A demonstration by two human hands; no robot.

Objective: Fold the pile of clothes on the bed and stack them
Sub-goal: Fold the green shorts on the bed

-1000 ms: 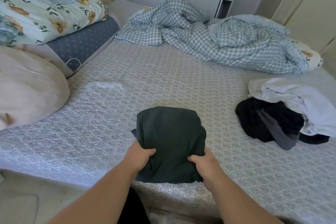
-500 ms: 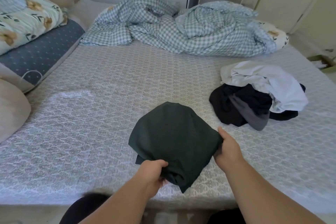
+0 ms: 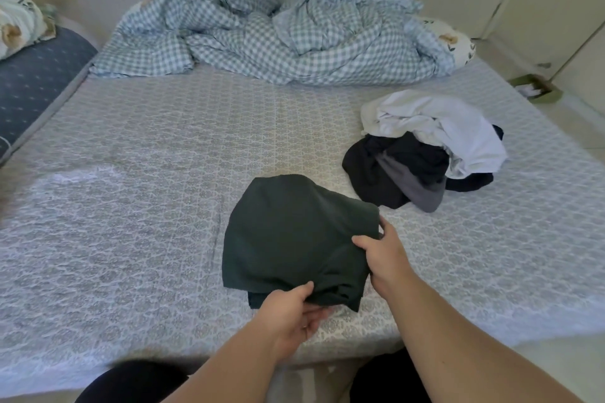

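Both hands grasp a folded dark green shirt near the bed's edge, left hand pinching the near corner, right hand the right edge; uneven pulls could undo its folds.

Both forearms are bare from the lower edge of the frame to the wrist, with no sleeve, watch or bracelet showing on either. The left hand and the right hand are ungloved, with short, unpainted nails; whether a ring sits on a left finger is too small to tell. Along the bottom edge, dark, near-black clothing covers the person's lower body, its cut and fabric too blurred to make out.
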